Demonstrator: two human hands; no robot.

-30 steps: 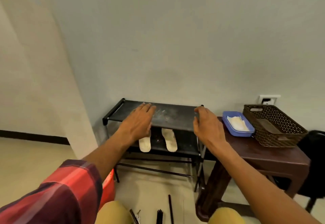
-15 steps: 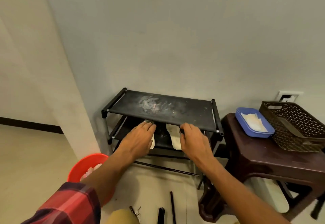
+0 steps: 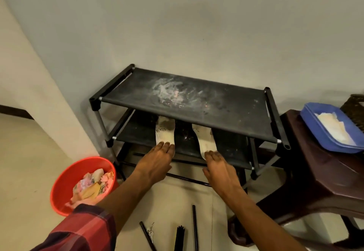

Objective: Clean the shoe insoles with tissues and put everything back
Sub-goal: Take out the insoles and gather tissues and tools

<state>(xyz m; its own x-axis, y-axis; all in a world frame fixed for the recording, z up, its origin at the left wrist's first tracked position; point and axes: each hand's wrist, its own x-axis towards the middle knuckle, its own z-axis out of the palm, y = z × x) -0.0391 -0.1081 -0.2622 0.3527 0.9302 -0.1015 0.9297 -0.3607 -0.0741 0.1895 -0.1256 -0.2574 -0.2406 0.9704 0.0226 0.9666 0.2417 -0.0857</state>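
Note:
Two dirty white insoles lie on the lower shelf of a black shoe rack (image 3: 274, 113). The left insole (image 3: 165, 131) has my left hand (image 3: 156, 162) on its near end, fingers closed around the heel. My right hand (image 3: 218, 169) holds the near end of the right insole (image 3: 203, 137) the same way. The far ends of both insoles are hidden under the dusty top shelf. White tissues (image 3: 332, 127) lie in a blue tray (image 3: 315, 132) on the brown table at the right.
A red bucket (image 3: 65, 183) with crumpled used paper stands on the floor left of the rack. The dark brown plastic table (image 3: 323, 174) adjoins the rack's right side, with a brown basket (image 3: 354, 105) at its far edge. Black rods (image 3: 195, 229) lie on the floor near me.
Both hands came down from the top shelf to the lower shelf and took hold of the insoles' near ends. The view tilted down, bringing the red bucket into sight.

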